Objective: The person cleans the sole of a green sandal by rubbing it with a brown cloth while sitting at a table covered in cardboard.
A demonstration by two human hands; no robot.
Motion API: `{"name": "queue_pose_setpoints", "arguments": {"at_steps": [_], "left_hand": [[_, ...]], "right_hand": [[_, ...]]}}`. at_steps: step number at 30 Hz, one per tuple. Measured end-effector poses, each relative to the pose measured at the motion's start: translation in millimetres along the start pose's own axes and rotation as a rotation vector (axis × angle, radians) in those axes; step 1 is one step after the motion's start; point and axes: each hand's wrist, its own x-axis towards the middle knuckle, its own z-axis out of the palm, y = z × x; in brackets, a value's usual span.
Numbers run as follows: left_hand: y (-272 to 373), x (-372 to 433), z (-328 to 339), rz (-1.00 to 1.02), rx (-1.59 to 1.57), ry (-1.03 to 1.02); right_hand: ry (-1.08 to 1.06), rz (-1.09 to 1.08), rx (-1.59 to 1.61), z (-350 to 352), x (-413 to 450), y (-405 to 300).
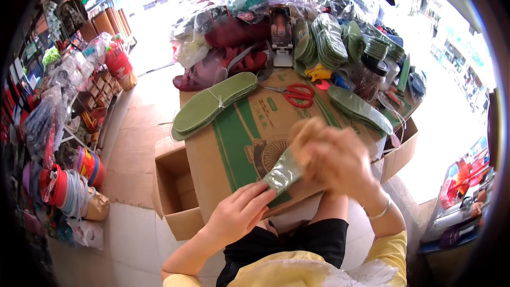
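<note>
A pale green insole (283, 171), with a shiny surface that looks like clear film, lies on the printed cardboard box top (203, 167) in front of me. My left hand (245, 209) holds its near left end, fingers laid across it. My right hand (338, 159) is blurred and grips a crumpled tan thing (308, 137), perhaps a cloth, over the insole's far end, which it hides. Red-handled scissors (299, 95) lie beyond with blades apart. To their left is a tied stack of green insoles (217, 101); to the right, another stack in clear plastic (358, 109).
A phone on a stand (281, 36) faces me at the back. Beside it are dark red sandals (227, 63) and bagged green insoles (328, 42). A dark-lidded jar (372, 77) stands right. Open cardboard boxes (179, 183) flank the work surface. Goods shelves (85, 115) line the left.
</note>
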Motion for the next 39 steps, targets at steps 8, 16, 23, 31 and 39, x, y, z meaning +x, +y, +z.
{"name": "queue_pose_setpoints", "arguments": {"at_steps": [8,16,23,31,39], "left_hand": [[0.7,-0.5,-2.0,-0.056,0.051,0.001],[-4.4,-7.2,-5.3,-0.151,-0.1,0.103],[-8.4,-5.2,-13.1,-0.298,-0.226,0.084],[-20.4,-7.1,-15.0,-0.421,-0.532,0.184],[-32.6,9.9,-24.5,-0.216,0.059,0.098]], "right_hand": [[-0.019,0.082,-0.001,31.1,-15.8,29.2],[0.162,-0.031,0.015,8.4,-2.7,2.7],[0.127,-0.051,0.061,24.8,6.5,11.7],[0.051,0.268,-0.05,-3.4,-11.3,49.2],[0.027,-0.1,0.043,18.9,17.9,-25.0]]}}
